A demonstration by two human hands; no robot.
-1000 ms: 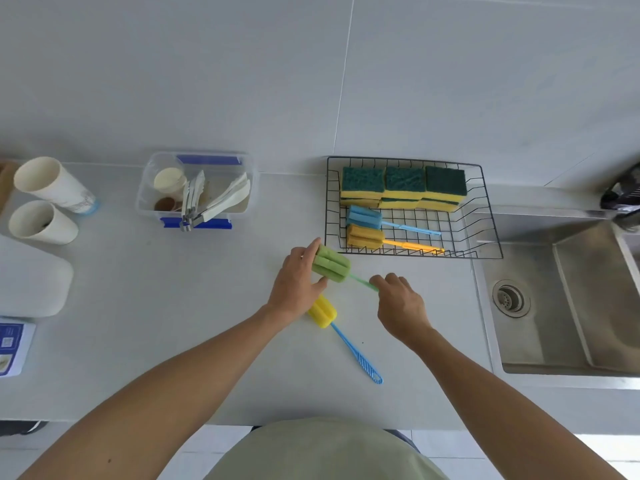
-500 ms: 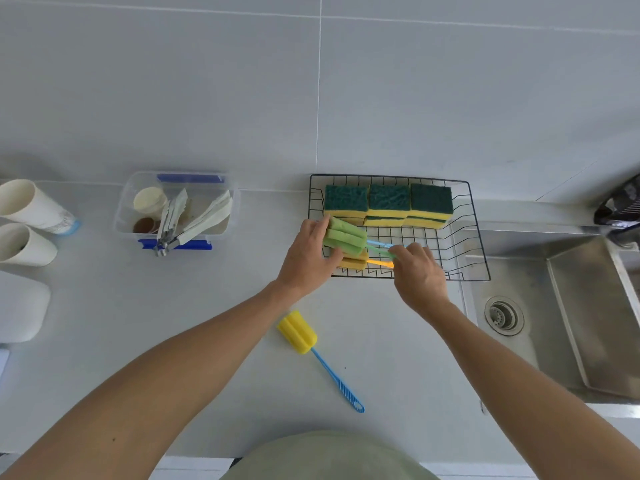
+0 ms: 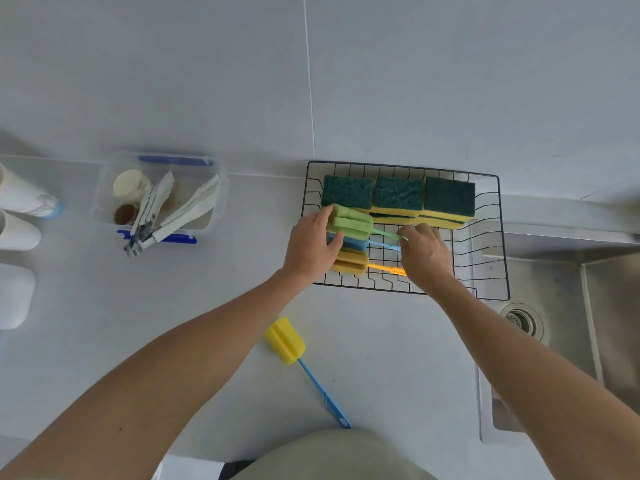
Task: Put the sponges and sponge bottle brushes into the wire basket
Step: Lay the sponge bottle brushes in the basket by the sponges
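Black wire basket [image 3: 491, 237] by the sink [image 3: 571, 306], three green-topped sponges [image 3: 398, 194] along its back | green brush [image 3: 349, 221] over the basket: left hand [image 3: 311, 245] grips its sponge head, right hand [image 3: 426, 254] pinches its handle | yellow brush [image 3: 285, 341] alone on open counter [image 3: 207, 323]

left hand [image 3: 313, 245] gripped green sponge bottle brush [image 3: 349, 221] head | right hand [image 3: 424, 252] pinched its handle over black wire basket [image 3: 498, 237] | yellow-headed, blue-handled brush [image 3: 285, 339] lay on grey counter [image 3: 138, 306]
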